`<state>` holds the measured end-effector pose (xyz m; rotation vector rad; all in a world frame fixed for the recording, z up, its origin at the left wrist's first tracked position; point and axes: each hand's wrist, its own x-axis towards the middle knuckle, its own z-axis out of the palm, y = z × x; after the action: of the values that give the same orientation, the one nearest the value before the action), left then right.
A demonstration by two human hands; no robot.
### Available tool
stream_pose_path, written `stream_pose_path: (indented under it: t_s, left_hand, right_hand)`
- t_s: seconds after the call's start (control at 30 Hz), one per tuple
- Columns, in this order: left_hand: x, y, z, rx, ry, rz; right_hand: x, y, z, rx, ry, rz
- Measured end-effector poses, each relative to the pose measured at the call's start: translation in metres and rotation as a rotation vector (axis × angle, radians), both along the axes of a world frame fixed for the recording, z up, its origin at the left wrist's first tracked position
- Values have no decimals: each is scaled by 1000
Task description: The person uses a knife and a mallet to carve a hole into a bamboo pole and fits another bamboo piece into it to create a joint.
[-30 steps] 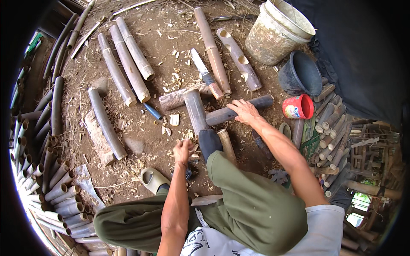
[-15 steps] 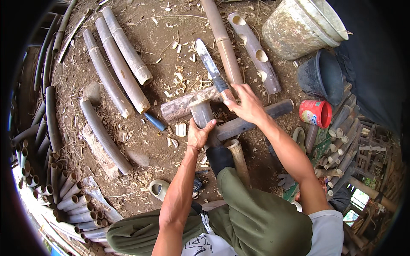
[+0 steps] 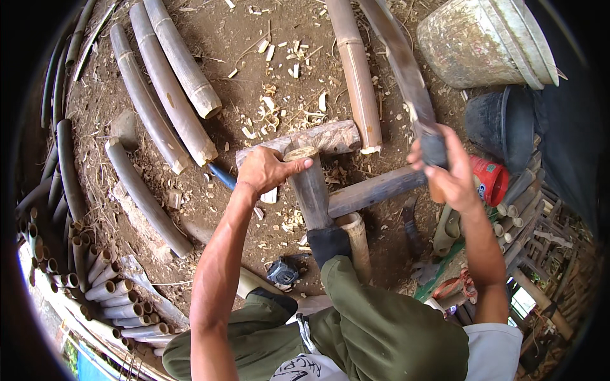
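My left hand (image 3: 270, 171) is closed around the upper end of a short grey bamboo piece (image 3: 311, 200). Its thumb lies beside the pale cut face, while the other fingers are partly hidden. The lower end of the piece sits by a dark sock (image 3: 328, 243) at my trouser cuff. Off to the right, my right hand (image 3: 456, 168) grips a machete (image 3: 434, 151) by its dark-wrapped handle, apart from the bamboo piece. Its blade points up and away, smeared by motion over a notched bamboo length (image 3: 391, 41).
A rough log (image 3: 337, 136) and a dark pole (image 3: 375, 190) lie near the bamboo piece. Long bamboo lengths (image 3: 168, 95) rest at left. Buckets (image 3: 480, 47) and a red tub (image 3: 489, 180) stand at right. A tape measure (image 3: 283, 272) and a curved blade (image 3: 412, 225) lie nearer me.
My left hand has shifted from the middle of the bamboo piece up to its end. The machete has swung away to the right with my right hand. The whole view has shifted slightly.
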<state>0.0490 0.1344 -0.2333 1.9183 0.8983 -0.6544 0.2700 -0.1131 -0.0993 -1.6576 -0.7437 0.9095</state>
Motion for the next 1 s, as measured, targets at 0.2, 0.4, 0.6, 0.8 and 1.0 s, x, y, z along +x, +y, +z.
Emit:
stream_pose_path:
  t_s: [0.2,0.4,0.6,0.8,1.0]
  left_hand:
    - [1,-1,5,-25,-2,20]
    - [1,2,7,-47,10,26]
    - [1,1,9,-37,14,14]
    - [2,-1,9,-23,-6,-2]
    - [-1,4,10,-34,-25,-22]
  right_hand:
    - [30,-28,38,-387,-240,127]
    - [38,-13,29,-405,-624,523]
    - [31,16,17,-569,-773,802]
    - [28,36,5,-544,-913,814]
    - [28,37,20,-639,-939,818]
